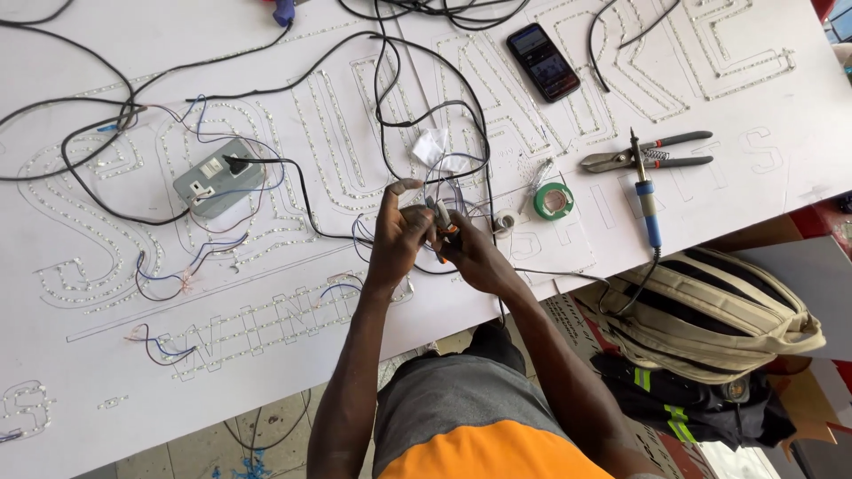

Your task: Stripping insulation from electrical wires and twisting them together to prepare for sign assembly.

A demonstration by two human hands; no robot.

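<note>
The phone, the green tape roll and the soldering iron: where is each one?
Phone (pixel 543 61), head view, middle of its dark screen.
Green tape roll (pixel 553 201), head view, on its green ring.
Soldering iron (pixel 649 205), head view, on its blue handle.

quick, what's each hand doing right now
Left hand: closed, pinching thin wires.
Right hand: closed on a small orange-handled tool.

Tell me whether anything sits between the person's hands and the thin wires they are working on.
Nothing visible does. The left hand and right hand are already on the thin wires, with a small orange-handled tool pinched between them. The green tape roll and soldering iron lie off to their right.
</note>
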